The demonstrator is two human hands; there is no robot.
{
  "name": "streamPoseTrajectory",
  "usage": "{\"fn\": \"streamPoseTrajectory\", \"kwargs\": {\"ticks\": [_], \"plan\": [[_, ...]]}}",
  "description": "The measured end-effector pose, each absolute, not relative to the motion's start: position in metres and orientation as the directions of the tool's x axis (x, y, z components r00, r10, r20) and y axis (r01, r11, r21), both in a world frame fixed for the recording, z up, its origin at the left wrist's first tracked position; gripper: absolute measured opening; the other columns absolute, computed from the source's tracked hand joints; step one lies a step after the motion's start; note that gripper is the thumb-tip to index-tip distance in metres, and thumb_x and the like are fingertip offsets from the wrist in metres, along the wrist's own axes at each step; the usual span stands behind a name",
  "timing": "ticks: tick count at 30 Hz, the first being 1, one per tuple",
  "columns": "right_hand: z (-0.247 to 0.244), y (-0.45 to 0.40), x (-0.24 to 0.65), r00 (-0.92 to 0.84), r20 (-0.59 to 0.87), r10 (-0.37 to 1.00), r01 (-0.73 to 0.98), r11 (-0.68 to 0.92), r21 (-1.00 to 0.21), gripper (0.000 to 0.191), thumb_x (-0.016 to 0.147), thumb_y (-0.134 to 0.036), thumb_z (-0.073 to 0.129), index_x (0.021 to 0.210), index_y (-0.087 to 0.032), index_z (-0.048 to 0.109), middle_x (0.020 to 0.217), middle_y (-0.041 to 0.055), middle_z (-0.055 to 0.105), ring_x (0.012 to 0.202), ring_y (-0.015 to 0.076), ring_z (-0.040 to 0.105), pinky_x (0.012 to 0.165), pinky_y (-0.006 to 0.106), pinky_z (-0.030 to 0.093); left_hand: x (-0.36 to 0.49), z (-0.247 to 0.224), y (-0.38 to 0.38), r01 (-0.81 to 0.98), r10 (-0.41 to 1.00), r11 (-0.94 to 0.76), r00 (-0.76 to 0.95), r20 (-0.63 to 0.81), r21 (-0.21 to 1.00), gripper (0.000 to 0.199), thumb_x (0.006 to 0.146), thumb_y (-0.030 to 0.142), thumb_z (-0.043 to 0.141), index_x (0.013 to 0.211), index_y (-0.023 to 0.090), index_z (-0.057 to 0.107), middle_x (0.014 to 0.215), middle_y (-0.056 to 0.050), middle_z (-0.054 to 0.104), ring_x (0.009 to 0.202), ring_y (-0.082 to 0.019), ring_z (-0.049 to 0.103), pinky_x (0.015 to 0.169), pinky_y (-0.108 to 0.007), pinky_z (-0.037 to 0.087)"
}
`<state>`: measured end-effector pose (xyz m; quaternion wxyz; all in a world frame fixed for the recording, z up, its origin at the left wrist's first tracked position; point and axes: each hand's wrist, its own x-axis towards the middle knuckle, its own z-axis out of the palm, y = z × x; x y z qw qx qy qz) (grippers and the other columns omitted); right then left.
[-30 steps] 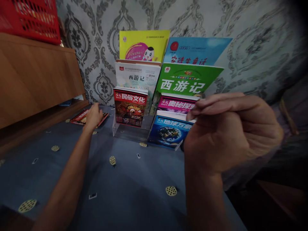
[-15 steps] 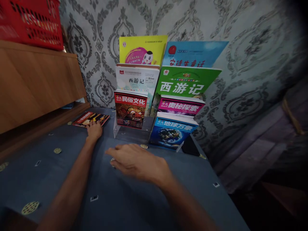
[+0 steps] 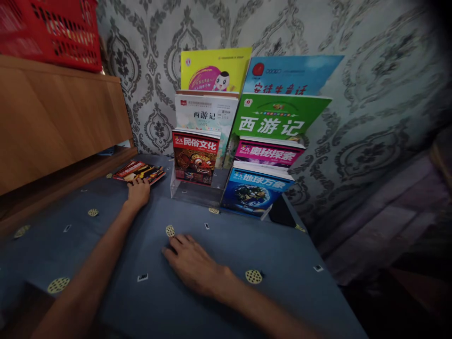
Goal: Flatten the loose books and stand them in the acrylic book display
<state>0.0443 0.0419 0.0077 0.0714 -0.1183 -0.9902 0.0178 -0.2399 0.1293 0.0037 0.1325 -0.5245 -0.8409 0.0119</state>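
Observation:
My left hand (image 3: 138,193) reaches across to a thin red, black and yellow book (image 3: 136,169) lying flat at the far left of the table. Its fingers rest apart over the book's near edge; no grip under the cover is visible. Lower and nearer, my right hand (image 3: 192,263) lies palm down on the blue-grey tablecloth (image 3: 183,306), fingers spread, holding nothing. Beyond both hands stands a clear acrylic rack (image 3: 194,195). In its front row are a red book (image 3: 196,160) at the left and a blue book with a globe (image 3: 252,190) at the right.
Behind these stand a magenta book (image 3: 266,153), a green book (image 3: 278,117), a white book (image 3: 205,113), a yellow book (image 3: 215,61) and a light-blue book (image 3: 293,70). A dark flat object (image 3: 282,212) lies beside the rack. A red basket (image 3: 52,37) sits on a wooden cabinet (image 3: 63,122).
My right hand has come down from above the table onto the cloth. The left hand stays at the book. The whole view has shifted slightly.

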Motion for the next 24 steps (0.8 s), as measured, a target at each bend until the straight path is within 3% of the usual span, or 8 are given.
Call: {"fn": "streamPoseTrajectory", "kwargs": {"ticks": [4,15,24], "plan": [[-0.016,0.035,0.057,-0.916,0.267,0.3,0.26,0.95,-0.174,0.034,0.1,-0.015,0.049,0.132,-0.013,0.06,0.141,0.0176,0.06,0.136,0.0267,0.05,0.113,0.043,0.046,-0.239,0.012,0.099,0.888,0.913,0.404,-0.375,0.16,-0.22,0.053,0.092,0.006,0.029,0.141,-0.001,0.047,0.139,-0.032,0.053,0.13,-0.038,0.05,0.097,-0.052,0.049],[-0.017,0.036,0.062,-0.843,0.371,0.39,0.252,0.895,-0.369,0.031,0.098,-0.016,0.051,0.126,-0.016,0.064,0.136,0.0136,0.064,0.133,0.0237,0.056,0.111,0.041,0.05,-0.212,0.016,0.01,0.899,0.957,0.273,-0.289,0.006,-0.343,0.055,0.092,0.001,0.028,0.139,0.008,0.055,0.136,-0.025,0.059,0.124,-0.035,0.059,0.094,-0.051,0.054],[-0.024,0.039,0.061,-0.698,0.502,0.51,0.279,0.84,-0.466,0.036,0.102,-0.021,0.042,0.133,-0.019,0.06,0.142,0.0151,0.06,0.135,0.0259,0.054,0.112,0.053,0.048,-0.138,0.032,-0.027,0.92,0.985,0.067,-0.123,-0.12,-0.387,0.056,0.086,-0.003,0.043,0.139,0.006,0.059,0.134,-0.029,0.062,0.12,-0.04,0.065,0.085,-0.045,0.061]]}}
